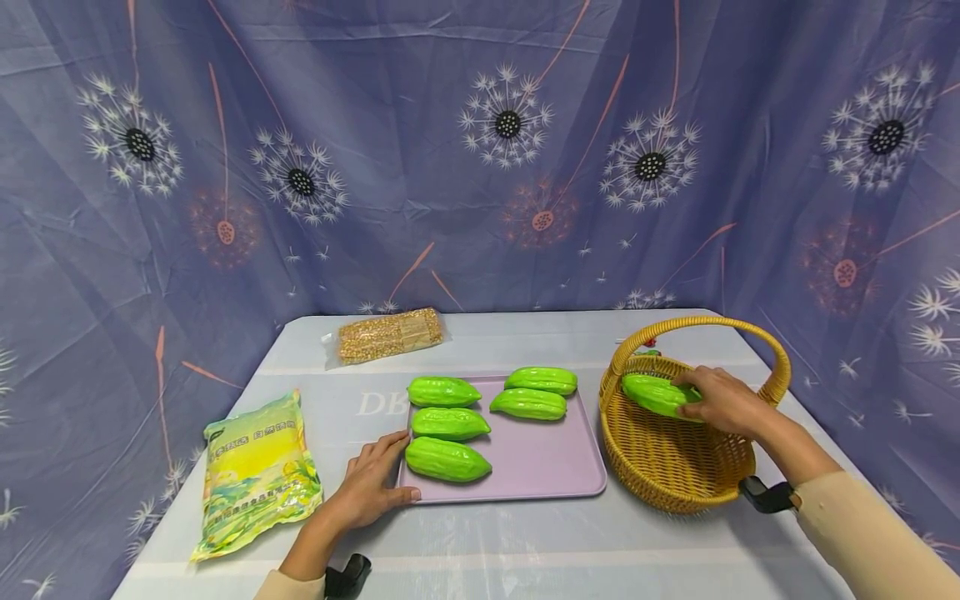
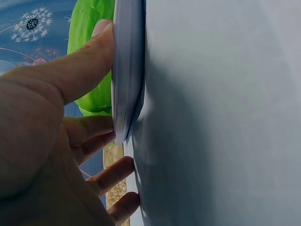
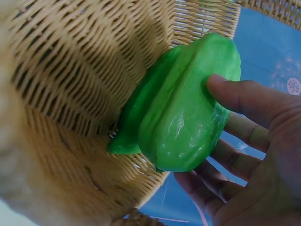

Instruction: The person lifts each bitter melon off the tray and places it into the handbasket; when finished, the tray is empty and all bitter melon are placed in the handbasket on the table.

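Note:
My right hand (image 1: pixel 722 402) grips a green ridged gourd (image 1: pixel 651 393) inside the wicker basket (image 1: pixel 652 454). In the right wrist view its thumb lies across one side of that gourd, the fingers along the other. Another green gourd (image 3: pixel 129 129) shows behind the held one, against the basket weave. My left hand (image 1: pixel 369 481) touches the near left corner of the lilac tray (image 1: pixel 536 462), with thumb at the front rim and fingers along the left edge. On the tray, three gourds (image 1: pixel 447 459) form a left column and two (image 1: pixel 528 404) lie farther right.
A yellow-green printed bag (image 1: pixel 258 471) lies left of the tray. Behind it, near the table's back edge, is a clear pack of golden kernels (image 1: pixel 390 335). The basket's tall handle (image 1: pixel 697 322) arches over the right side. A patterned curtain (image 1: pixel 420 167) hangs behind the table.

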A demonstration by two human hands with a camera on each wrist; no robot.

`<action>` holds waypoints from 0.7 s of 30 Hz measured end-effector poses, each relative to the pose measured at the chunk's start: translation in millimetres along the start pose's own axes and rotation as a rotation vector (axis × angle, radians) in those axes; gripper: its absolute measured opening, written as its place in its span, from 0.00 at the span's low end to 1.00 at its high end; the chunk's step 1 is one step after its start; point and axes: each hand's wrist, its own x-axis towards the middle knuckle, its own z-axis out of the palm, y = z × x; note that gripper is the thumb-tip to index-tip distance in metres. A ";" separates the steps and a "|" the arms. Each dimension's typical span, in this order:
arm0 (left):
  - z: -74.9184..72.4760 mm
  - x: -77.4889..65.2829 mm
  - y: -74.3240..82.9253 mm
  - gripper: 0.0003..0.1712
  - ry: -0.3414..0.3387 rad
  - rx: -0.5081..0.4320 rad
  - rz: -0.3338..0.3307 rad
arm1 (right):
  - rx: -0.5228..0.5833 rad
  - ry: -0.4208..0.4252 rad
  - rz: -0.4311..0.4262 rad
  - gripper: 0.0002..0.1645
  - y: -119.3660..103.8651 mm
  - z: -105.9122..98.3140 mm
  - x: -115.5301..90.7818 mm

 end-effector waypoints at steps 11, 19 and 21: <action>0.2 0.8 1.6 0.49 -0.001 0.012 -0.002 | -0.003 0.017 -0.030 0.24 0.0 2.1 5.9; -0.9 -0.2 2.6 0.49 -0.001 0.018 -0.001 | 0.002 -0.019 -0.019 0.25 2.4 7.5 7.7; -0.9 -0.1 2.4 0.49 -0.003 0.018 -0.002 | 0.004 -0.039 -0.016 0.26 3.6 8.3 7.8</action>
